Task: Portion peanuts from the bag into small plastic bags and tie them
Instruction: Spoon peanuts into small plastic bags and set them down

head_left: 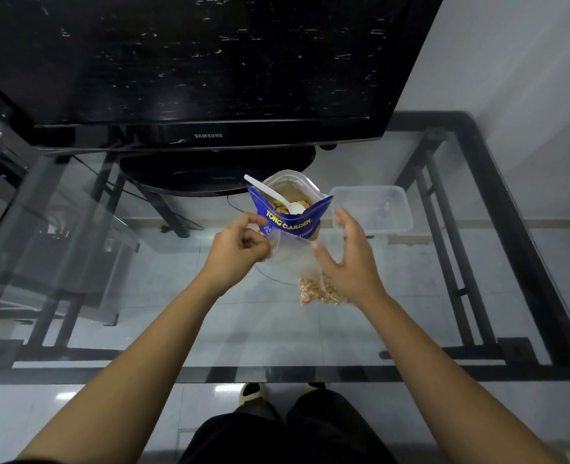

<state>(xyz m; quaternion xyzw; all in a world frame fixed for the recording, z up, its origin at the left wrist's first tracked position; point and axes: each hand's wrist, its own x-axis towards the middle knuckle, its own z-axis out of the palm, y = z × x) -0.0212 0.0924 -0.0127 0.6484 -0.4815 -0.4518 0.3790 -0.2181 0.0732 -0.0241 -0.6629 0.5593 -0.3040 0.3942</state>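
Note:
A blue peanut bag (290, 220) stands open on the glass table, with peanuts and a white plastic spoon (278, 197) inside. In front of it a small clear plastic bag (297, 259) hangs with peanuts (317, 291) at its bottom. My left hand (238, 246) pinches the small bag's upper left edge. My right hand (347, 259) is beside the bag's right side, fingers spread, thumb touching the plastic; no firm grip shows.
A clear plastic container (374, 209) sits right of the peanut bag. A black television (193, 78) on its stand (216, 172) fills the back of the glass table (276, 346). The table's black frame (497, 202) runs along the right side.

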